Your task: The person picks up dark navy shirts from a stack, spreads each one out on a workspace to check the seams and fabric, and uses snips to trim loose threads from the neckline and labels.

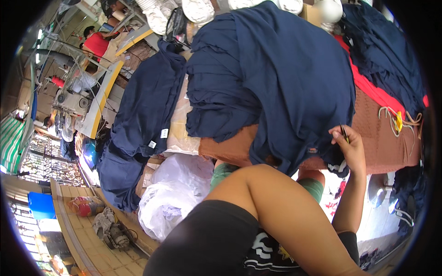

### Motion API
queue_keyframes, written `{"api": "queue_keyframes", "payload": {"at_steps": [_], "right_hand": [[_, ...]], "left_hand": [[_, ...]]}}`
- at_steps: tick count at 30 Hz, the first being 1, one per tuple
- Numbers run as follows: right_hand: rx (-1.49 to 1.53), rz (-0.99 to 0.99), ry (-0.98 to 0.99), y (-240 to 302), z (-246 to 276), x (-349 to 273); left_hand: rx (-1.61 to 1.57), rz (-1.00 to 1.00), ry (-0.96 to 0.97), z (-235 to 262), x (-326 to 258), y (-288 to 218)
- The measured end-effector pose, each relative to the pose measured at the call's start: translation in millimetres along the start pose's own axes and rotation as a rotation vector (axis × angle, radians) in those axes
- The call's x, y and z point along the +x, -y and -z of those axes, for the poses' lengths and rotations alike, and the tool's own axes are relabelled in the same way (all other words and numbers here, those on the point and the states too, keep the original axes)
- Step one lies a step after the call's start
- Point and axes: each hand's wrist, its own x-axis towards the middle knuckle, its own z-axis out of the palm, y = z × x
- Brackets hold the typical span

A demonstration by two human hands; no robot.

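My right hand (351,146) is closed around a small dark pointed tool (343,133), whose tip sticks up past the fingers. It is just beside the lower right edge of a navy garment (299,83), which is spread over the table and hangs down its front. A small label (313,150) shows near the garment's lower edge. My left arm (276,193) is bent, elbow forward, across the lower middle of the view. Its forearm runs off the lower right edge, so my left hand is out of sight.
More navy cloth is draped at left (142,96) and piled at far right (382,50), beside a red strip (368,83). Brown cloth (377,133) covers the table. A white plastic bag (175,193) stands below it. A person in red (95,44) sits in the background.
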Motion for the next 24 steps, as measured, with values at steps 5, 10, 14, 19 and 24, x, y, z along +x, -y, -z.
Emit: {"api": "queue_keyframes", "payload": {"at_steps": [5,10,14,19,24], "right_hand": [[-0.122,0.016,-0.038,-5,0,1],[-0.282,-0.080,-0.372,-16,23,18],[-0.302,-0.242,-0.551,-53,50,42],[-0.106,-0.475,-0.133,4,22,24],[-0.154,-0.179,-0.373,17,89,-11]], "left_hand": [[-0.126,-0.032,0.076,3,-15,-1],[0.008,0.108,-0.309,68,-90,-49],[1.174,0.800,-1.447,169,-206,-73],[1.001,0.796,-1.706,186,-273,-42],[0.573,0.516,-1.865,212,-208,-128]]}}
